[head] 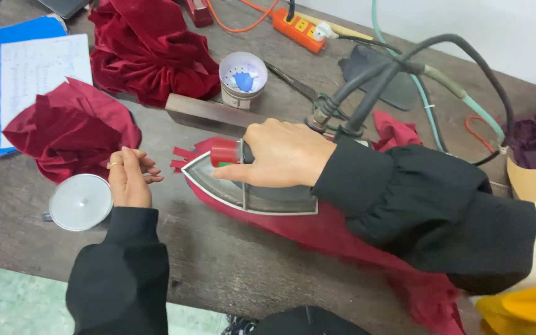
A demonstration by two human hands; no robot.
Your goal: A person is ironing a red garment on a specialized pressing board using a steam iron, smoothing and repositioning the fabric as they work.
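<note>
My right hand (pixel 283 153) grips the handle of a steam iron (pixel 249 189) with a red knob, its pointed tip facing left. The iron rests on a strip of dark red velvet fabric (pixel 342 239) that runs toward the lower right of the wooden table (pixel 218 260). My left hand (pixel 129 180) lies on the table just left of the iron's tip, fingers loosely curled with nothing in them, a ring on one finger. A round metal lid (pixel 80 201) lies beside that hand.
Two heaps of red velvet (pixel 72 130) (pixel 147 49) lie at the back left. A white cup (pixel 243 77) holds blue chalk. An orange power strip (pixel 299 28), scissors (pixel 293 84), the iron's hoses (pixel 442 80), a wooden block (pixel 209 115) and a blue folder with paper (pixel 7 74) are around.
</note>
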